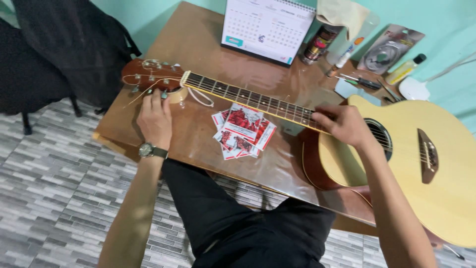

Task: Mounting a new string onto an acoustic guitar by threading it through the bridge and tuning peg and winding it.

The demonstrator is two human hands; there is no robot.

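- One acoustic guitar [446,164] is laid flat across the wooden table [198,39], its pale body overhanging the near right edge.
- The guitar's long axis runs from upper left to lower right: the headstock [151,74] lies at the far left, the neck [248,99] crosses the middle, and the sound hole [382,136] sits at the right.
- The left hand [154,119] is placed just below the headstock, fingers curled up against the tuning pegs on its near edge. A peg appears to be pinched, but the exact grip cannot be told. A wristwatch [146,150] is worn on this wrist.
- The headstock is therefore nearest the left hand, lying directly beyond its fingertips.
- The right hand [344,124] is set where the neck meets the body, fingers bent down onto the strings beside the sound hole. Whether a string is gripped cannot be told.
- Loose string ends [201,97] are seen curling off the headstock.
- Count, on the table: one fan of red-and-white paper packets [243,131], roughly five, between the hands; one desk calendar [267,27]; one spray can [320,44]; one screwdriver [364,82]; one small bottle [404,69]; one blister pack [389,49].
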